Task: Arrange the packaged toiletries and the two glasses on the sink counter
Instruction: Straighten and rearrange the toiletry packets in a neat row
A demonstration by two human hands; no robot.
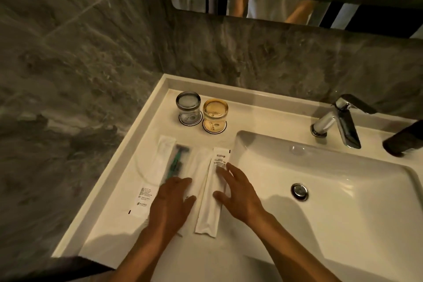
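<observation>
- The white rectangular sink basin point(320, 190) serves as the landmark; everything to be arranged lies on the white tabletop point(109, 224) to its left.
- At the far left of the basin, near the back ledge, stand two glasses, touching or nearly so: a grey-tinted clear drinking glass point(188, 107) and, nearer the basin, an amber-tinted clear drinking glass point(215, 112). Each sits on its own round paper coaster, likely to keep it off the bare surface and to look presentable.
- In front of the glasses, left of the basin, flat white paper packets lie side by side with their long sides roughly parallel, which suggests a neat row is being formed.
- The clear-fronted packet with a green-handled razor point(175, 162) lies farther from the basin; a white packet with printed text point(143, 199) is farthest left.
- The long white sachet with black printing point(211, 194) lies closest to the basin's left edge.
- The left hand point(170, 204) rests flat on the middle packets, its grip open with fingers spread, seemingly to hold them in line.
- The right hand point(238, 192) lies open, grasping nothing, fingertips on the long sachet's basin side, probably to nudge it straight.
- My judgement: the glasses look settled; only squaring of the packets remains.
</observation>
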